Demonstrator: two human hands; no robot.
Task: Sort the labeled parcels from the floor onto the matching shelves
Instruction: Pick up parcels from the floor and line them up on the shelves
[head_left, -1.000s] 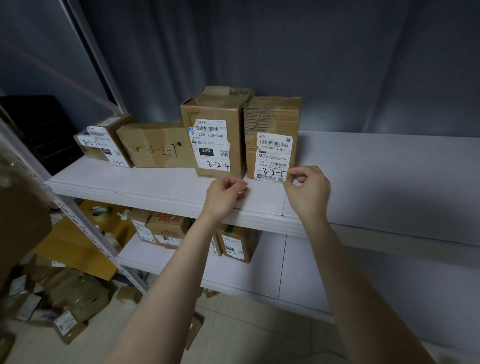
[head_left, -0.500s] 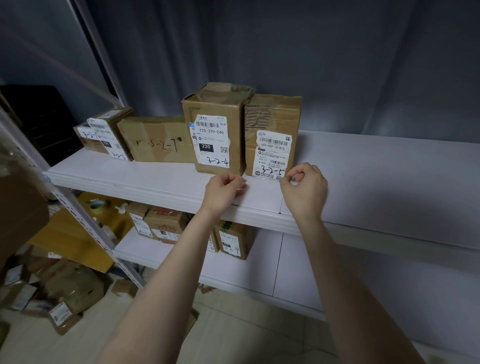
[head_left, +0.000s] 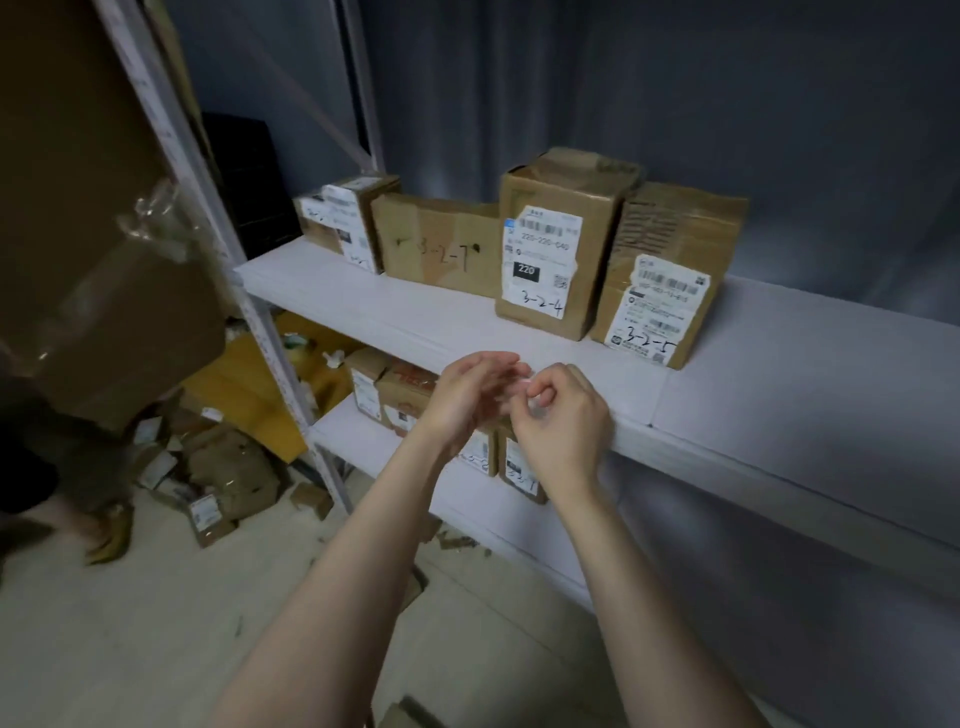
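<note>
- The parcel marked 3-2-5 (head_left: 670, 275) stands on the upper shelf (head_left: 779, 364), with the parcel marked 3-2-4 (head_left: 556, 244) touching its left side.
- Below-left of 3-2-5, the left hand (head_left: 467, 397) has loose, blurred fingers. The right hand (head_left: 563, 423) has curled fingers, and whether they pinch anything cannot be told.
- Floor parcels (head_left: 228, 478) lie far below-left.

A: Upper shelf (head_left: 810, 364): where is room showing?
B: Bare board is running right of the 3-2-5 parcel (head_left: 670, 270). From it leftward, the parcel row (head_left: 436, 244) is crowding the back; only a front strip is lying open. Upright post (head_left: 267, 353) is closing the left end.
</note>
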